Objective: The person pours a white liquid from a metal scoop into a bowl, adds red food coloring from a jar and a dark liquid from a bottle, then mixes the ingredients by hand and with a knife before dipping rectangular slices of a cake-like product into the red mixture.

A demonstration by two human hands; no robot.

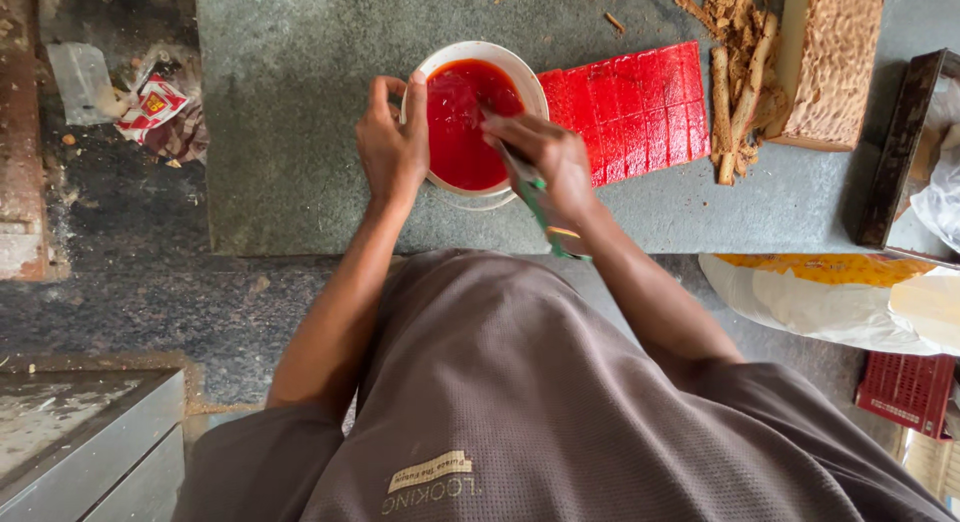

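Red is filling the white bowl [436,70], a thick glossy sauce [462,122] sitting near the middle of the grey stone counter [290,112]. I am curling my left hand [392,147] around the bowl's rim at nine o'clock, thumb hooked over the edge and fingers wrapped against the outside wall, which I judge is keeping the bowl from sliding or turning. My right hand [555,162] is closing in a pinch on a slim tool with a green handle [540,207]; the working end is dipping into the sauce at about three o'clock of the bowl, while the handle is trailing back toward my body at six o'clock. Whether it is a brush or a knife I cannot tell, since my fingers are hiding the tip.

Just beside the bowl at three o'clock, a slab of squares coated in red [632,110] is lying flat, near enough for a short carry from the sauce. Farther out the same way, brown crust trimmings [738,82] are heaping up against a browned loaf block [832,62], seemingly pushed aside. A dark tray [900,147] is resting at the counter's right edge.
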